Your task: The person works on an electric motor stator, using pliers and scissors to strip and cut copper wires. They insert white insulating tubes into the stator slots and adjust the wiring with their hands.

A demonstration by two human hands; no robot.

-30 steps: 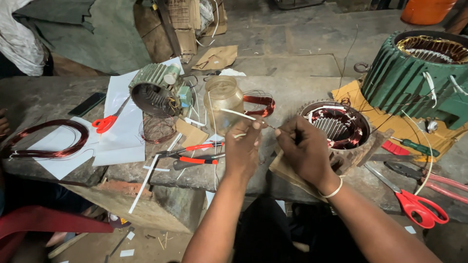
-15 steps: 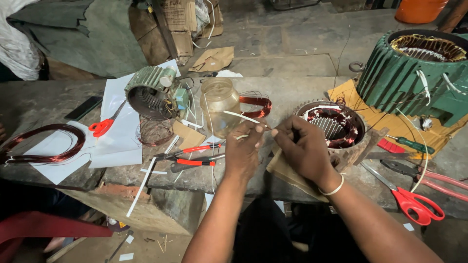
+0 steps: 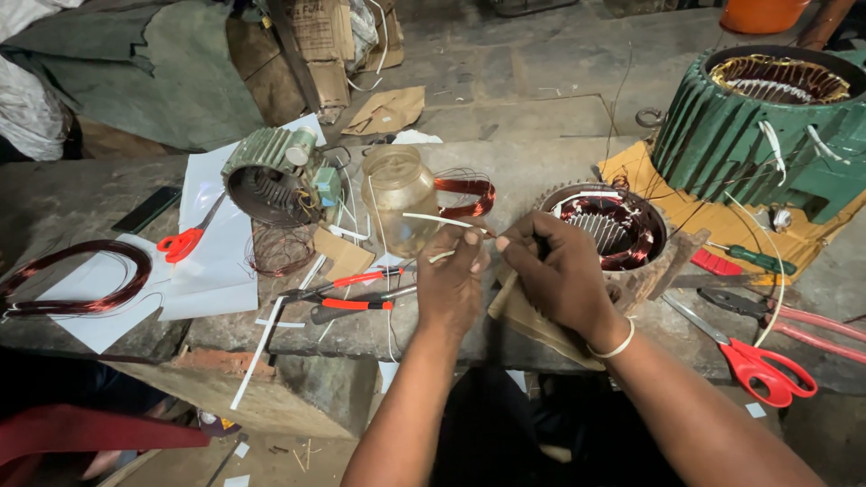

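My left hand [image 3: 454,281] and my right hand [image 3: 561,275] meet over the bench, fingertips together. Between them they pinch a thin white insulating sleeve [image 3: 439,220] that sticks out to the left above the left hand. Just behind the right hand lies a small motor stator [image 3: 613,225] with red copper windings, resting on a wooden block [image 3: 530,318]. A cloudy plastic jar [image 3: 399,196] stands beyond the left hand, with a loose copper coil [image 3: 469,191] beside it.
Red-handled pliers [image 3: 350,291] lie left of my hands. Red scissors [image 3: 749,357] lie at the right, smaller ones [image 3: 185,240] on white paper [image 3: 212,271]. A large green motor housing [image 3: 767,126] stands far right, a small green motor [image 3: 271,176] at the left, a copper wire loop [image 3: 77,278] far left.
My hands stay together on the white sleeve, shifting only slightly. The view has drifted a little; nothing on the bench has moved.
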